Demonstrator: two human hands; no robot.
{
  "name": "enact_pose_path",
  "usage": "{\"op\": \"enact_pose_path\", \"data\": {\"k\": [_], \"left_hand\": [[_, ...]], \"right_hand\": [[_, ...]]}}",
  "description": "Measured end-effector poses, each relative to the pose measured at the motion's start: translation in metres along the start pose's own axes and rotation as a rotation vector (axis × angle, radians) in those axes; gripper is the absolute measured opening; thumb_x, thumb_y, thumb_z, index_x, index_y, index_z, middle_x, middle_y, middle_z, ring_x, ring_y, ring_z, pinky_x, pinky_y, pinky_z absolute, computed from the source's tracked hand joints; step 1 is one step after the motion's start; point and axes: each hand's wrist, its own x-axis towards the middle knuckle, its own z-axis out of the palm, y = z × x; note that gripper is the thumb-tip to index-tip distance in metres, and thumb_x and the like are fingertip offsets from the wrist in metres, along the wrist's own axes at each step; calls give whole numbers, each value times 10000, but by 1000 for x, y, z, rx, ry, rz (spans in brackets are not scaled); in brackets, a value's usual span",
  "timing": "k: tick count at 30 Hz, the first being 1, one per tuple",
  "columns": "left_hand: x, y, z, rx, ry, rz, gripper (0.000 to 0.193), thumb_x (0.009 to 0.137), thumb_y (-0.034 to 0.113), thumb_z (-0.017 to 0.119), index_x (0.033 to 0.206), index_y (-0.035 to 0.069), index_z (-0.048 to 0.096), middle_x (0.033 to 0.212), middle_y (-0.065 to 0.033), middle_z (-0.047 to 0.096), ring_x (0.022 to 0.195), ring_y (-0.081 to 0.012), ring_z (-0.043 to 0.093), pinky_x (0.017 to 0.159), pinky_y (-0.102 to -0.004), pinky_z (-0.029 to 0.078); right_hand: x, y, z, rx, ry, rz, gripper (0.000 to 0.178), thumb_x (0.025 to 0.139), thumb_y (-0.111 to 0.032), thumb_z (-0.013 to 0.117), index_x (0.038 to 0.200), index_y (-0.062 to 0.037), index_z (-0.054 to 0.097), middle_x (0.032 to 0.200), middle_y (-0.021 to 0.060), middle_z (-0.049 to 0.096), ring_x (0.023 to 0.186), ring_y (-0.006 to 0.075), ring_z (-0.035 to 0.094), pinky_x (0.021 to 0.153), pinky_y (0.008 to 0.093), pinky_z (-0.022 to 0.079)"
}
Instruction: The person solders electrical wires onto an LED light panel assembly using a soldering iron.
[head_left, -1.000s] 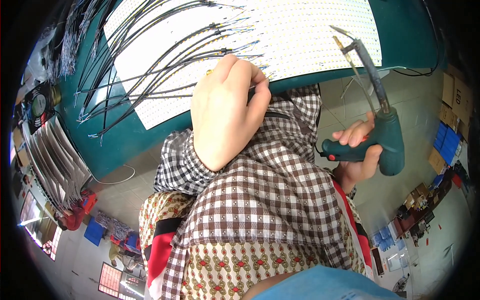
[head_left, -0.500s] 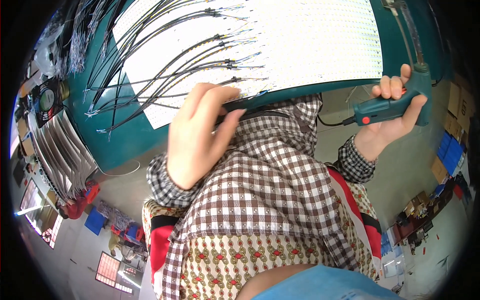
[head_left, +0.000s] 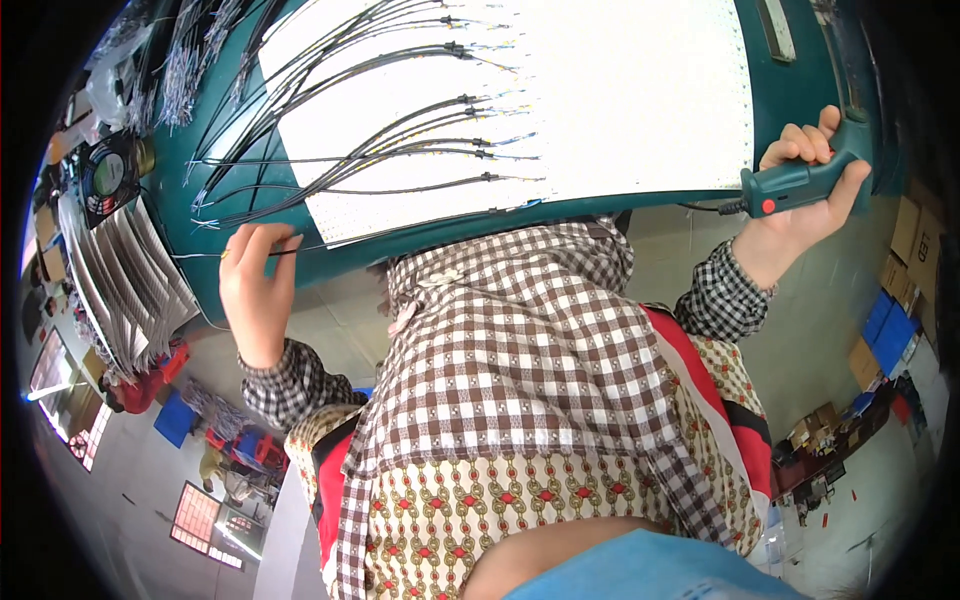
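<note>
My left hand (head_left: 255, 292) is at the near left edge of the table, thumb and fingers pinched on one end of a black cable (head_left: 420, 226). That cable stretches to the right along the near edge of a bright white LED board (head_left: 645, 110). Several more black cables (head_left: 395, 140) lie fanned across the board's left half, their thin coloured wire ends toward its middle. Wrapped in my right hand (head_left: 800, 232) is a green gun-shaped soldering tool (head_left: 800, 186) with a red button, held beyond the board's right edge. Its front end is blurred near the picture's rim.
A green tabletop (head_left: 285, 205) lies under the board. At the left stand a black fan (head_left: 108, 178) and a row of grey-white panels (head_left: 125, 285). Loose wire bundles (head_left: 185, 80) hang at the far left. A metal bar (head_left: 776, 30) lies at the far right.
My left hand has moved left from the board's near edge to the table's left side, now holding a cable end. My right hand and soldering tool have shifted slightly right.
</note>
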Motion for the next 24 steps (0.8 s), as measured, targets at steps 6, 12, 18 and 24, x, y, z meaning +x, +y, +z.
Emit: {"op": "enact_pose_path", "data": {"k": [6, 12, 18, 24], "left_hand": [[-8, -6, 2, -117, -91, -192, 288, 757, -3, 720, 1030, -2, 627, 1004, -141, 642, 940, -334, 634, 795, -383, 506], [19, 23, -19, -189, -40, -139, 307, 786, 7, 717, 1078, -12, 625, 1067, -145, 643, 994, -301, 634, 836, -353, 495], [127, 77, -17, -466, 106, 329, 303, 835, 117, 728, 1099, 17, 619, 1121, -141, 637, 1016, -353, 619, 860, -386, 500], [143, 49, -3, -220, 241, 174, 388, 857, 195, 723, 1187, 37, 595, 1211, -162, 613, 1071, -376, 602, 880, -419, 495]], "right_hand": [[13, -4, 3, 58, -2, 55, 630, 893, -330, 722, 1336, 38, 466, 857, 33, 488, 823, 161, 492, 818, 320, 536], [26, -41, -7, 12, 70, 70, 636, 907, -426, 691, 1326, 6, 486, 813, 12, 465, 759, 139, 478, 735, 290, 553], [32, -47, -24, 177, -42, 107, 600, 909, -383, 705, 1321, -7, 486, 806, 6, 471, 750, 129, 487, 709, 270, 530], [24, -47, -26, 133, -49, 145, 618, 913, -390, 698, 1342, -10, 464, 794, -8, 431, 731, 111, 406, 681, 267, 429]]}}
